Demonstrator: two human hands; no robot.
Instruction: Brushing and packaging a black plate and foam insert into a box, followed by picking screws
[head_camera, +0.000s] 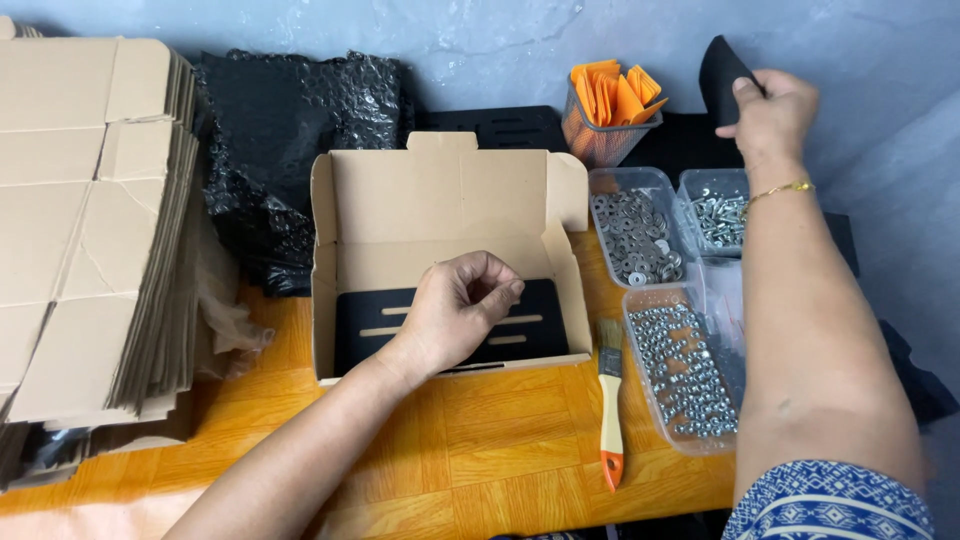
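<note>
An open cardboard box (440, 205) stands on the orange wooden table, its lid flap raised at the back. Inside lies a flat black plate with slots (545, 325). My left hand (455, 310) hovers over the box with its fingers curled together; I see nothing in them. My right hand (772, 115) reaches to the far right and grips a black flat piece (722, 72) leaning against the grey wall.
Clear tubs hold washers (632, 235), screws (717, 215) and nuts (685, 370) right of the box. A paintbrush (610, 400) lies beside them. A mesh cup of orange pieces (610, 110), black bubble wrap (290, 130) and a stack of flat cartons (85, 220) stand around.
</note>
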